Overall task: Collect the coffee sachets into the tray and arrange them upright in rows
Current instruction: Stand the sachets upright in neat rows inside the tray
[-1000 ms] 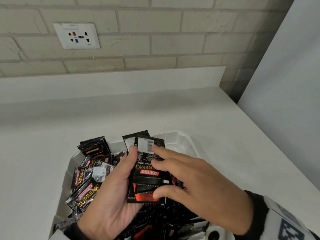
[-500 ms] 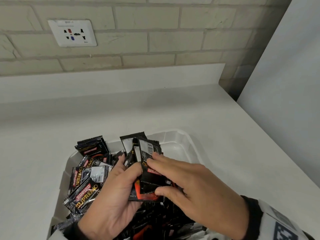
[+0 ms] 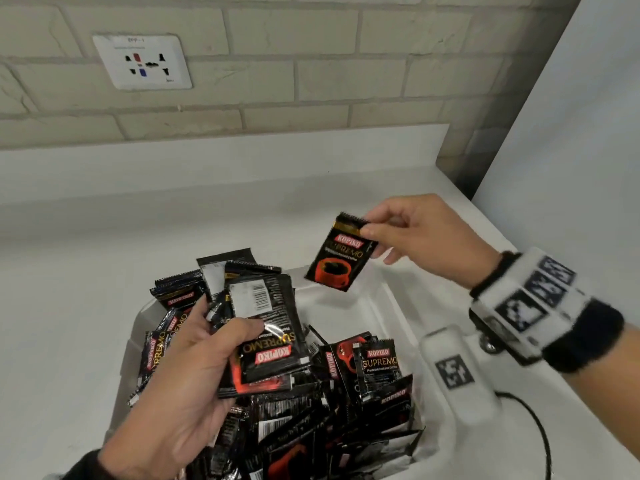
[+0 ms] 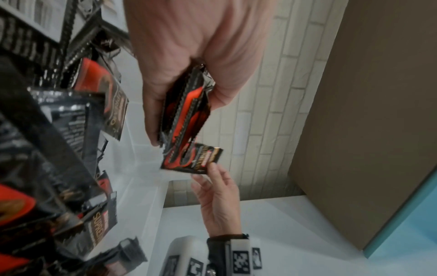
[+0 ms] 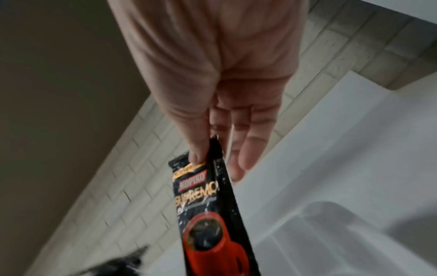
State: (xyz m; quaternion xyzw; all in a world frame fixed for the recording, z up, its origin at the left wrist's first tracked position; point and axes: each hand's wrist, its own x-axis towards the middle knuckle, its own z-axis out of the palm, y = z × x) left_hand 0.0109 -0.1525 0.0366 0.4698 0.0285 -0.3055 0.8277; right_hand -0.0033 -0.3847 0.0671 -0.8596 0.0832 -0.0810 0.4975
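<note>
A white plastic tray (image 3: 388, 306) on the counter holds a loose heap of several black Kopiko coffee sachets (image 3: 346, 410). My left hand (image 3: 194, 368) grips a small stack of sachets (image 3: 266, 327) above the heap, thumb on top; the left wrist view shows the same stack (image 4: 187, 112) edge-on in that hand (image 4: 179, 78). My right hand (image 3: 415, 233) pinches one sachet (image 3: 339, 254) by its top corner over the tray's far right end, front side facing me. The right wrist view shows that sachet (image 5: 208, 214) hanging from thumb and forefinger (image 5: 205, 149).
The tray sits on a white counter (image 3: 86, 289) against a brick wall with a socket plate (image 3: 142, 62). A grey panel (image 3: 571, 150) stands at the right. A white tagged device (image 3: 457, 372) with a black cable lies right of the tray.
My right hand has pulled one sachet away from the stack in my left hand and lifted it up and to the right. The left hand still holds the remaining stack.
</note>
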